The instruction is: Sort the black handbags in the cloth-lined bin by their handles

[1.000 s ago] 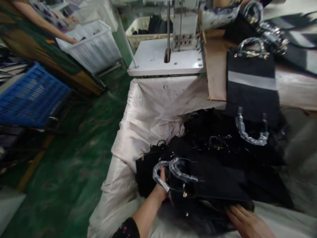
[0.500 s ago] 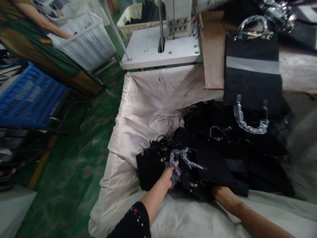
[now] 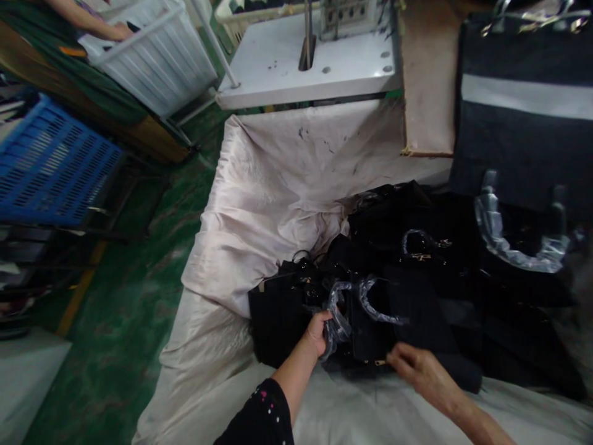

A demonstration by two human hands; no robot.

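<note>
My left hand (image 3: 317,330) is clenched around the plastic-wrapped handles (image 3: 370,303) of a flat black fabric handbag (image 3: 417,321). My right hand (image 3: 417,369) touches its near edge, though I cannot tell whether it grips. The handbag lies on the heap of black bags (image 3: 417,216) in the pale cloth-lined bin (image 3: 278,198), not yet lifted clear.

— Where are the hands?
— The left hand (image 3: 319,330) is closed round the plastic-wrapped handle (image 3: 337,309) of a black bag (image 3: 412,321) in the pale cloth-lined bin (image 3: 278,198). The right hand (image 3: 417,371) touches that bag's near edge; its grip is unclear.
— And far left?
— A blue crate (image 3: 55,167), with a white basket (image 3: 152,62) beyond it.
</note>
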